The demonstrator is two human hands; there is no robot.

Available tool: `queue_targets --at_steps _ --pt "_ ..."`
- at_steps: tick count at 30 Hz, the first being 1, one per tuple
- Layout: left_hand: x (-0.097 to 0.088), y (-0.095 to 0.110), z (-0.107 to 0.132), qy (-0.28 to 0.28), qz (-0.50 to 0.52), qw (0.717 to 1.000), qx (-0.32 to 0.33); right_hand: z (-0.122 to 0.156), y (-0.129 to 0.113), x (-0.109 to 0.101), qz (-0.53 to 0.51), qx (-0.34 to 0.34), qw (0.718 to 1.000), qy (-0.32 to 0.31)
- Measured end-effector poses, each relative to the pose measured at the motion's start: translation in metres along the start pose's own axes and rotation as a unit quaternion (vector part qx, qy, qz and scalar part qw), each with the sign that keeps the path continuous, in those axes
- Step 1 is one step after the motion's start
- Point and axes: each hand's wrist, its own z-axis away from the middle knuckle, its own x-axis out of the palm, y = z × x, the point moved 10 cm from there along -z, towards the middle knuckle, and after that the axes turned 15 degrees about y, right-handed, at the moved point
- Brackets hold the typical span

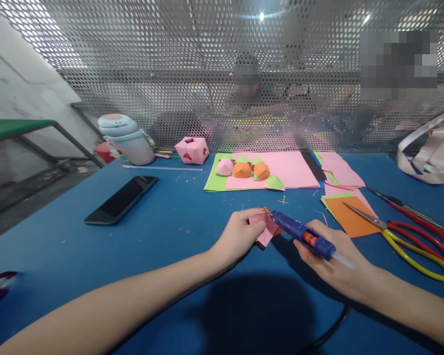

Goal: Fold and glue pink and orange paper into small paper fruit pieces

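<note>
My left hand (pixel 239 234) is closed around a folded pink paper piece (pixel 263 229) with an orange edge, holding it just above the blue table (pixel 163 236). In my right hand (pixel 331 261) I grip a blue glue gun (pixel 301 234) with an orange trigger. Its nozzle points left and touches the top of the pink piece. A clear glue stick pokes out of the gun's back end.
Large yellow-and-red scissors (pixel 418 241) lie at the right beside orange paper (pixel 350 214). Pink and green sheets (pixel 281 170) with small folded paper balls (pixel 242 169) lie behind. A black phone (pixel 122 199), a pink paper cube (pixel 192 149) and a white bottle (pixel 128 140) stand at the left. A perforated metal screen closes the back.
</note>
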Motion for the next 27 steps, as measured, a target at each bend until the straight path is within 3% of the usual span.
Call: queue_targets --at_steps 4,12,18,20,24,27 --pt "-0.001 0.002 0.0 0.003 0.011 1.0 -0.002 -0.002 0.0 -0.002 0.003 0.002 1.0 0.015" --pt "-0.006 -0.008 -0.001 0.025 0.034 0.997 -0.061 -0.005 0.011 -0.027 0.009 0.004 0.995 0.104" --pt "-0.003 -0.012 0.006 0.019 0.079 0.991 -0.11 -0.021 0.046 -0.022 -0.014 0.06 0.989 0.137" --pt "0.0 -0.013 0.01 0.011 0.086 0.988 -0.127 -0.024 0.052 -0.019 -0.002 0.05 0.989 0.137" --pt "0.005 -0.016 0.014 -0.003 0.084 0.986 -0.141 -0.02 0.042 -0.027 0.025 -0.017 0.991 0.131" --pt "0.005 -0.018 0.013 -0.005 0.065 0.988 -0.139 -0.01 0.026 -0.029 0.026 -0.027 0.994 0.102"
